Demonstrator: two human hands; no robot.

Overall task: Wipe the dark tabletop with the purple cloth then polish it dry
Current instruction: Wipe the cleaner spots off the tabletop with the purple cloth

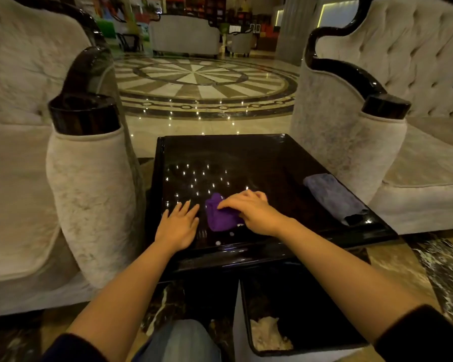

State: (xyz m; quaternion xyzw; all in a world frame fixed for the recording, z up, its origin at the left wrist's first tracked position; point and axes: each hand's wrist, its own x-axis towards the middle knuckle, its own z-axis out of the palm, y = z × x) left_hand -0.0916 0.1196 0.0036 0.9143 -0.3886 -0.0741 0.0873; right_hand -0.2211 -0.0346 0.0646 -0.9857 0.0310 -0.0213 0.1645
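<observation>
Grey cloth (334, 195) along tabletop's (246, 158) right edge

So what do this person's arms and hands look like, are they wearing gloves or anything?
No gloves: the left hand and right hand are both bare, with no rings, watch or bracelets visible. The forearms are uncovered too. Dark sleeves are pushed up near the elbows, the left sleeve looking dark blue and the right sleeve nearly black in this dim light.

Hotel-lobby setting, dim warm light. Polished marble floor (207, 126) with a circular radial inlay (202, 79), ceiling lights mirrored in it. Two pale tufted armchairs: left armchair (24, 152), right armchair (416, 74), dark glossy trim. Grey sofa (185, 35) far back.
</observation>
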